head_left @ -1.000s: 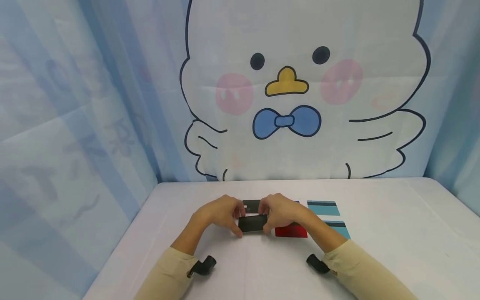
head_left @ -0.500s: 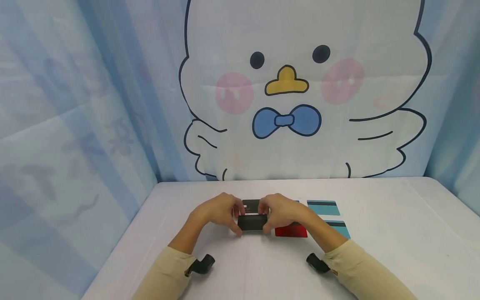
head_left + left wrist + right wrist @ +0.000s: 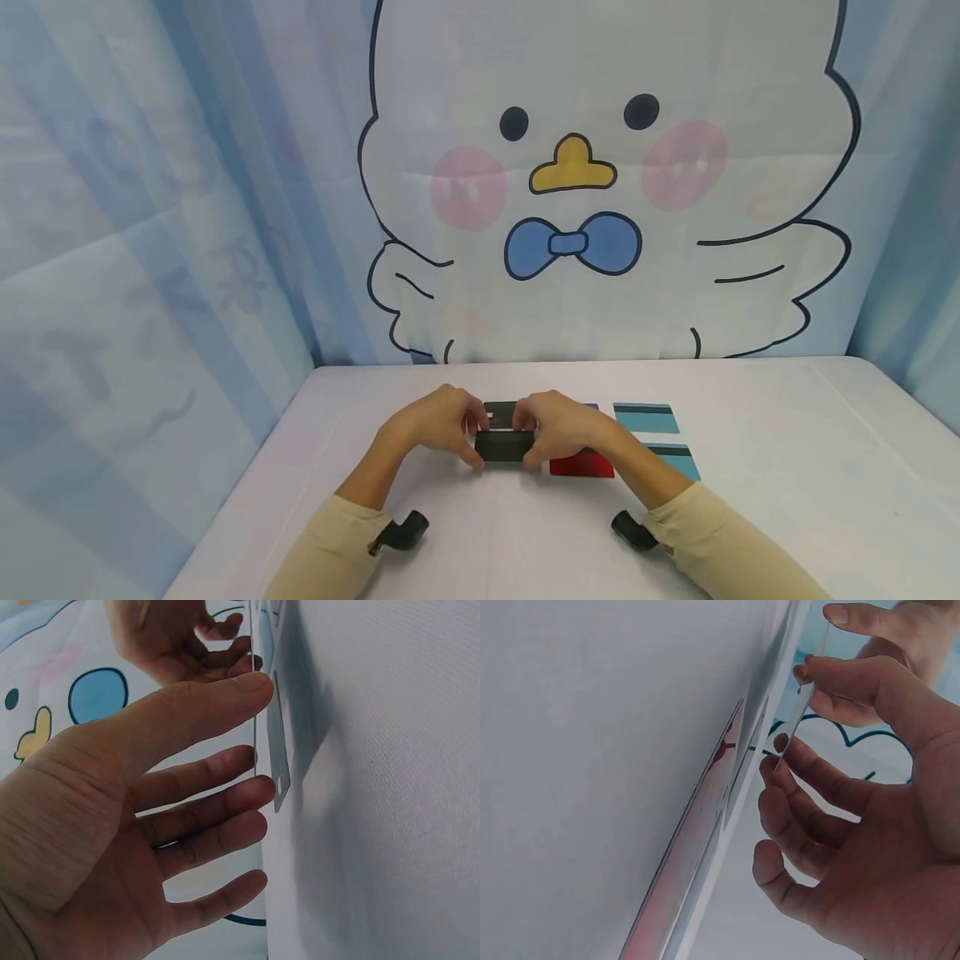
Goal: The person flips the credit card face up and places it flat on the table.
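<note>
A black card (image 3: 504, 447) is held by its two short ends between both hands, just above the white table. My left hand (image 3: 442, 423) pinches its left end, thumb toward me and fingertips on the far side. The right end is pinched the same way by my right hand (image 3: 558, 425). In the right wrist view the card (image 3: 798, 720) shows as a thin strip at the thumb and fingertips. Behind the held card lies another dark card (image 3: 498, 414), partly covered by the fingers. A red card (image 3: 581, 464) lies under the right wrist.
Two light blue cards with dark stripes lie to the right, one farther back (image 3: 647, 419) and one nearer (image 3: 681, 462), partly under the forearm. A bluish card edge peeks out behind my right hand. A cartoon-printed curtain (image 3: 570, 317) hangs beyond the table (image 3: 487, 533).
The held card has turned slightly from a small tilt to level, and my left hand has shifted a little to the left. The cards on the table lie as before.
</note>
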`<state>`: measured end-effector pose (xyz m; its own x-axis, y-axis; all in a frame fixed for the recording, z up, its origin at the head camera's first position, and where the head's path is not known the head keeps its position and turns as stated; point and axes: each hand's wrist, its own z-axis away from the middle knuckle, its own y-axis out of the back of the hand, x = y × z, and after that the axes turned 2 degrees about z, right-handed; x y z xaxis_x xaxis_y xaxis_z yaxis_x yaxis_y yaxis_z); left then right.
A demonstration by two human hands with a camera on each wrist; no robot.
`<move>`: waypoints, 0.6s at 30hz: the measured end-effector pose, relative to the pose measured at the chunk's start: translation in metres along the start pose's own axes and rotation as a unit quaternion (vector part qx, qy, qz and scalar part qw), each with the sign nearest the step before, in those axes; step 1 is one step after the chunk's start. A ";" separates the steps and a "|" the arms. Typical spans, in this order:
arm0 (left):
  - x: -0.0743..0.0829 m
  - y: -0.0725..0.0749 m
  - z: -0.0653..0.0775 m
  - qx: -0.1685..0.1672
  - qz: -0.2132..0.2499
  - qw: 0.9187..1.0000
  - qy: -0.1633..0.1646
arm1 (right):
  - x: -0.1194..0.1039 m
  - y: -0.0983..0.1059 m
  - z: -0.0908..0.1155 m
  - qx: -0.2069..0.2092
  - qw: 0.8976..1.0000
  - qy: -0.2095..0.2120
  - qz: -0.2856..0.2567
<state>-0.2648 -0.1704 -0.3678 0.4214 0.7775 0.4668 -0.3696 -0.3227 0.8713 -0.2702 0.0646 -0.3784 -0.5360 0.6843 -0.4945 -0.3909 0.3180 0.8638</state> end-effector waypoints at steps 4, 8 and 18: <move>0.000 0.000 0.000 0.004 0.001 1.000 -0.005 | 0.000 -0.002 -0.002 0.004 1.000 0.002 0.001; 0.001 0.001 0.000 0.009 0.002 1.000 -0.011 | -0.003 -0.003 -0.004 0.011 1.000 0.004 0.000; 0.003 0.000 0.000 0.020 0.006 0.999 -0.039 | -0.011 -0.006 -0.003 0.029 1.000 0.007 0.001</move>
<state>-0.2640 -0.1680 -0.3667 0.4813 0.7296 0.4858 -0.3419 -0.3541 0.8705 -0.2638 0.0534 -0.3786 -0.5473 0.6762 -0.4932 -0.3460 0.3538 0.8690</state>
